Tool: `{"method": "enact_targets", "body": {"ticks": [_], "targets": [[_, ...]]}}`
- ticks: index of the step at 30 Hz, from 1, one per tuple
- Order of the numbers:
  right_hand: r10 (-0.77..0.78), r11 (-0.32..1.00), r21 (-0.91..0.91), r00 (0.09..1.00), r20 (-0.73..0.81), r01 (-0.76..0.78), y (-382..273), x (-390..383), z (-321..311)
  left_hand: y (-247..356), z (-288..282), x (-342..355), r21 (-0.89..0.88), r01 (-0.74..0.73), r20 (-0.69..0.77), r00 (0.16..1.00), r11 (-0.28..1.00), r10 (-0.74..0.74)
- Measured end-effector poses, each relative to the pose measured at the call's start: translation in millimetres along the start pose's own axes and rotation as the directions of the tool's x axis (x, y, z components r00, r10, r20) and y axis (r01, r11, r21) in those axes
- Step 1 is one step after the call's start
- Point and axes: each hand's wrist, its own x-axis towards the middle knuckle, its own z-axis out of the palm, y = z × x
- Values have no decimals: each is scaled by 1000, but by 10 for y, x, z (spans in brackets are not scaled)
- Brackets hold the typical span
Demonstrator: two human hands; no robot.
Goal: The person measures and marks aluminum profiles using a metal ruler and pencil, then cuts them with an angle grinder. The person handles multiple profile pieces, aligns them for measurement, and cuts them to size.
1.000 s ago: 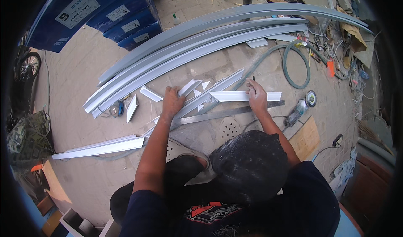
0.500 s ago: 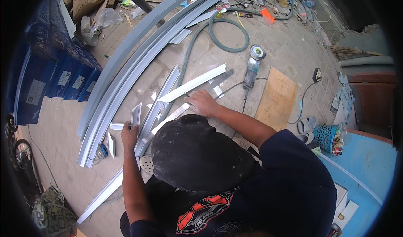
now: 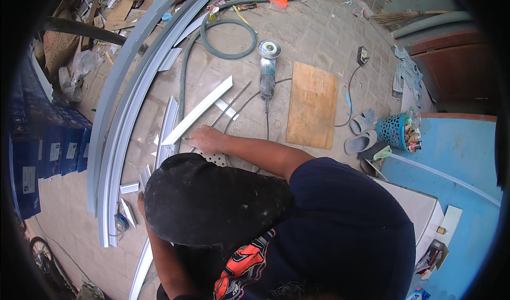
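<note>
On the paved floor, right hand (image 3: 208, 139) flat on white strip (image 3: 197, 111), left hand hidden, teal basket (image 3: 391, 131) of scraps.

1. A black cap (image 3: 212, 204), dusty and flecked with pale specks, fills the lower middle of the frame.
2. A dark navy short-sleeved shirt (image 3: 345, 231) covers the shoulders and back at lower right.
3. An orange, white and black print (image 3: 247, 263) marks the shirt near the bottom centre.
4. Both forearms are bare; the right hand (image 3: 208, 139) at centre wears no glove, and the left hand is mostly hidden behind the cap.
</note>
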Motion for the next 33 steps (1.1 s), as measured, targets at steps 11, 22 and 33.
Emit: {"method": "enact_targets", "body": {"ticks": [11,22,33], "targets": [[72,978,186,987,144,-98,-294,55,-701,882,-255,-208,-707,65,1,996,704,-91],[333,806,480,936,114,-345,-501,68,-548,1614,7,-151,-774,3,79,993,633,92],[345,715,572,915,210,-402,-754,-48,-751,1294,875,-562,-404,-194,3,977,894,214]]}}
